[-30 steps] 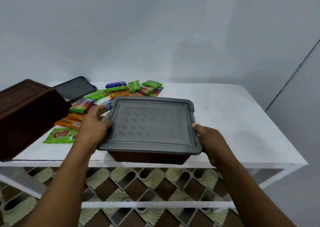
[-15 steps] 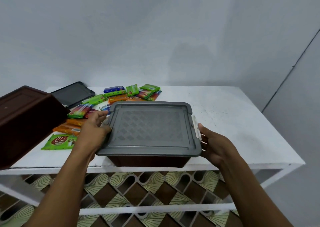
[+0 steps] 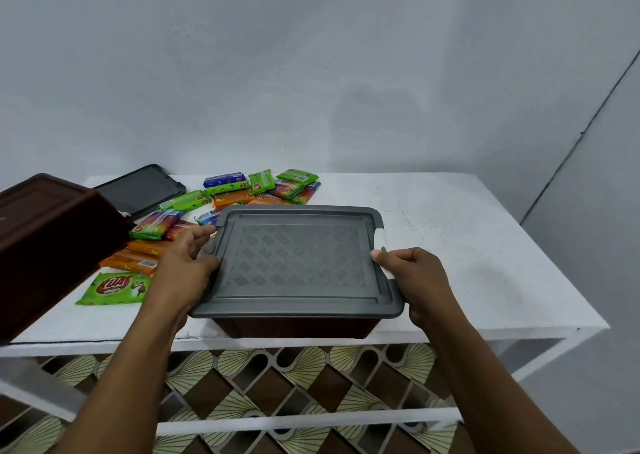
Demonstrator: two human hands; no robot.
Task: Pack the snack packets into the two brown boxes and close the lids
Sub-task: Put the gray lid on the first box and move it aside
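Centre frame, my left hand [image 3: 183, 266] and right hand [image 3: 412, 277] each clasp a side edge of the lid [image 3: 298, 259] on the box [image 3: 294, 327] (stiff, probably light plastic); packets [image 3: 156, 225] lie left.

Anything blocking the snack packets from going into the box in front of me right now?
Yes. The grey lid covers the front brown box, with the left hand and right hand holding its side edges. The snack packets lie on the table behind and left of it.
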